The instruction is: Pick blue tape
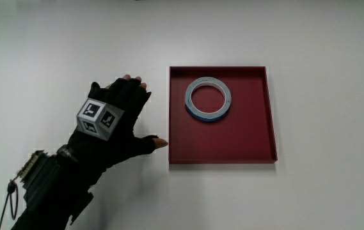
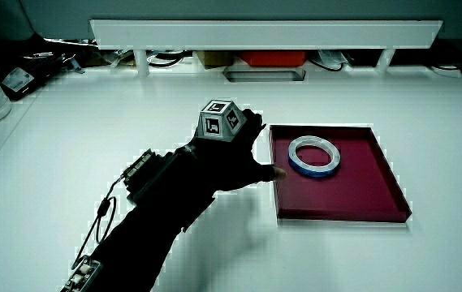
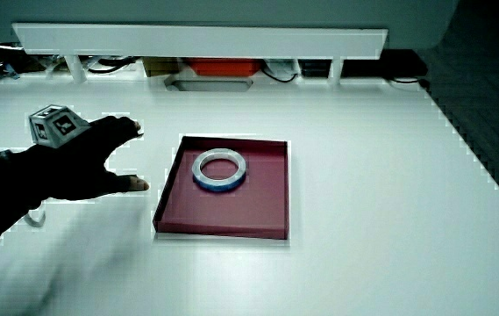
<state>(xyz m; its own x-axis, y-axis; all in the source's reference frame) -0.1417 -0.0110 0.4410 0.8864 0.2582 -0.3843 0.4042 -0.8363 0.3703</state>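
The hand (image 1: 114, 118) hovers over the bare table (image 1: 54, 51) just beside the red tray (image 1: 223, 150), palm down, with the patterned cube (image 1: 99, 117) on its back; its fingers are loosely extended and grip nothing, and the thumb tip points at the tray's nearest wall, close to it, though contact cannot be told. The forearm (image 1: 54, 185) runs back toward the person, carrying a small strapped device with a cable. In both side views the hand (image 2: 235, 158) sits at about the tray's height, fingers toward the low partition (image 2: 263, 32). The blue tape (image 1: 208, 99) lies flat in the tray, in the part farther from the person, close to that wall but apart from it, its open centre showing red floor. The step in hand looks like the approach: the hand should probably rise over the low wall, come down on the roll, and pinch its ring between thumb inside and fingers outside, since a flat roll offers little height to grab. The tray's walls limit a sideways sweep, so a descent from above seems safest. Past the tray the table (image 3: 381, 149) is open, leaving ample room to lift away.
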